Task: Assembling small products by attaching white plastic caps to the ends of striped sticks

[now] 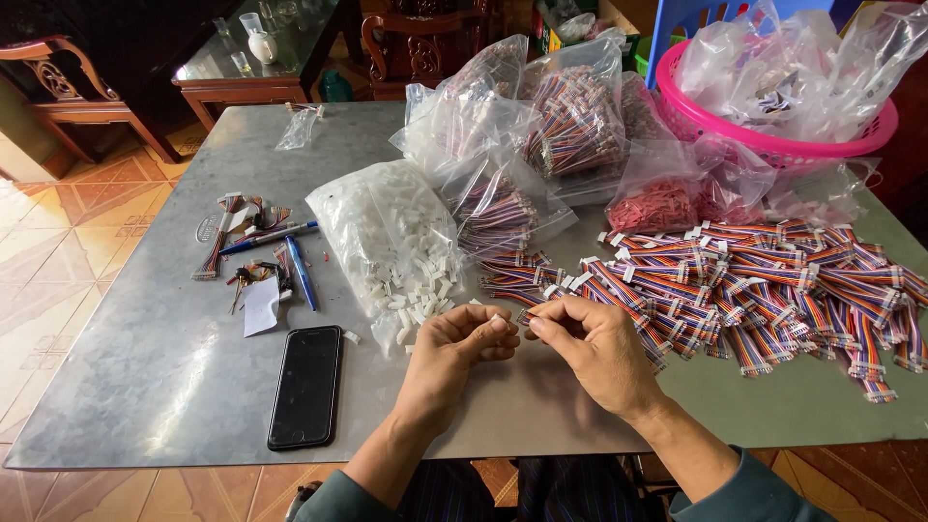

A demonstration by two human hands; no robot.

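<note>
Grey metal covers the table [145, 387], which stands on an orange tiled floor [58, 251] with dark wooden chairs [58, 87] behind it. Over the near middle of the table, the left hand [454, 353] and right hand [594, 348] meet fingertip to fingertip. The left hand pinches a small white connector [497, 318] between thumb and forefinger; it is a tiny pale plastic block, mostly hidden by the fingers. The right hand's fingers are curled and pinched together just beside it; what they grip is too small to tell.

Just beyond the hands lies an open clear bag [387, 232] spilling more white connectors onto the table. To the right spreads a heap of rainbow ribbon cables [773, 280] with white ends. Behind these are more clear bags of cables [570, 116] and a pink basket [773, 145] full of plastic bags. To the left lie a black phone [306, 385], face up, a blue pen [300, 274], a scrap of white paper [259, 304] and a few loose cables [217, 237].
</note>
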